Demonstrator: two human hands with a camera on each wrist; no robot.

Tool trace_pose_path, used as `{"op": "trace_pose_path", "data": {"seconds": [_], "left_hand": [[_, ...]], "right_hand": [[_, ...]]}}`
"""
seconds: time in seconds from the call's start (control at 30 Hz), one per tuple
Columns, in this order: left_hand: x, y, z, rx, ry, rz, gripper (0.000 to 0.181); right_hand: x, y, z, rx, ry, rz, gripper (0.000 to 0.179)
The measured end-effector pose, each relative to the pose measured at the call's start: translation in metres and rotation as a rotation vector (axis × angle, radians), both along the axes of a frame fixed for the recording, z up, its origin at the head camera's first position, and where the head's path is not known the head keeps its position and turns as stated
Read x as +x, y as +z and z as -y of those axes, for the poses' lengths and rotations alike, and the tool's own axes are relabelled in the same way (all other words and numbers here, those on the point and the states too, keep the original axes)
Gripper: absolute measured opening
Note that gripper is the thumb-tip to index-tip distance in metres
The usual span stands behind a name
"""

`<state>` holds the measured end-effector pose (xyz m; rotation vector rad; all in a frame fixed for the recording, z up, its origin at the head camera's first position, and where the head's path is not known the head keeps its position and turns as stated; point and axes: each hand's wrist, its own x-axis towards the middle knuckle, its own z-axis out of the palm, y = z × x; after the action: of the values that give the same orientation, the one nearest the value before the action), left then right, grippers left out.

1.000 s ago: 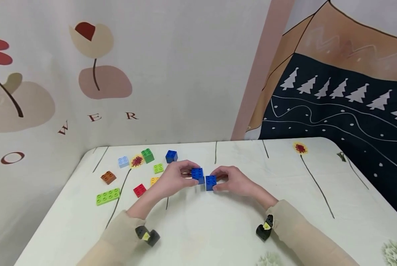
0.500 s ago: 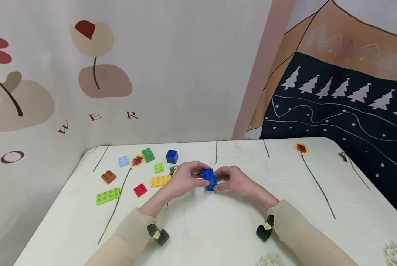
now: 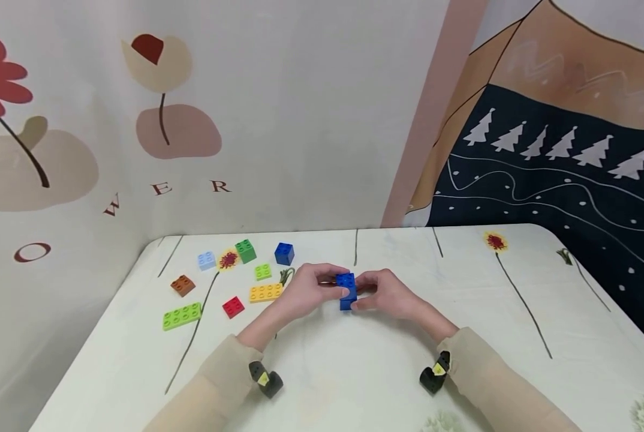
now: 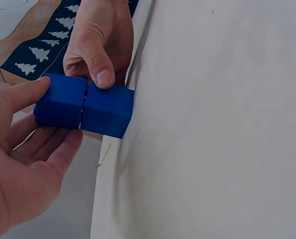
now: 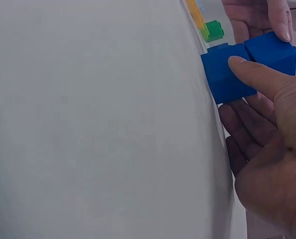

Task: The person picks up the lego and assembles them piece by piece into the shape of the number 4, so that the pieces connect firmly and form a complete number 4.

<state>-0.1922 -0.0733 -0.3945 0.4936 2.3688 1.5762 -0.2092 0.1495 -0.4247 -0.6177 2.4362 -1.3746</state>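
Two blue toy building bricks are stacked over the middle of the table. My left hand (image 3: 312, 290) pinches the upper blue brick (image 3: 346, 279) between thumb and fingers. From the other side, my right hand (image 3: 391, 296) holds the lower blue brick (image 3: 346, 305), its thumb on the near face. In the left wrist view a thin dark seam runs between the left-hand brick (image 4: 61, 102) and the right-hand brick (image 4: 108, 110). The right wrist view has the upper brick (image 5: 273, 52) slightly tilted against the lower one (image 5: 226, 77).
Left of the hands lie a yellow brick (image 3: 265, 293), a red brick (image 3: 233, 307), a long lime brick (image 3: 181, 316), a brown brick (image 3: 183, 285) and a small lime brick (image 3: 262, 272). Farther back are light blue (image 3: 206, 260), green (image 3: 245, 251) and blue (image 3: 284, 254) bricks.
My left hand has moved right, bringing its blue brick from beside the other one to on top of it. The right hand has stayed nearly in place, still holding the lower brick.
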Motion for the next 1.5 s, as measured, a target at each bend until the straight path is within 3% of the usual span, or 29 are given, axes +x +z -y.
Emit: {"op": "trace_pose_path", "data": {"seconds": [0.13, 0.5, 0.83, 1.5], "left_hand": [[-0.0005, -0.0015, -0.0009, 0.013, 0.021, 0.026, 0.035], [0.0003, -0.0064, -0.0023, 0.019, 0.034, 0.019, 0.036], [-0.0008, -0.0045, -0.0055, -0.009, -0.016, -0.033, 0.031], [-0.0085, -0.0041, -0.0029, -0.018, -0.019, -0.003, 0.035]], "right_hand": [[-0.0005, -0.0001, -0.0009, -0.002, -0.004, 0.010, 0.032], [-0.0003, -0.0019, 0.0001, -0.009, -0.030, 0.016, 0.031], [0.0005, -0.0072, -0.0012, -0.035, -0.038, 0.022, 0.032], [-0.0040, -0.0052, -0.0013, -0.003, -0.024, 0.008, 0.030]]}}
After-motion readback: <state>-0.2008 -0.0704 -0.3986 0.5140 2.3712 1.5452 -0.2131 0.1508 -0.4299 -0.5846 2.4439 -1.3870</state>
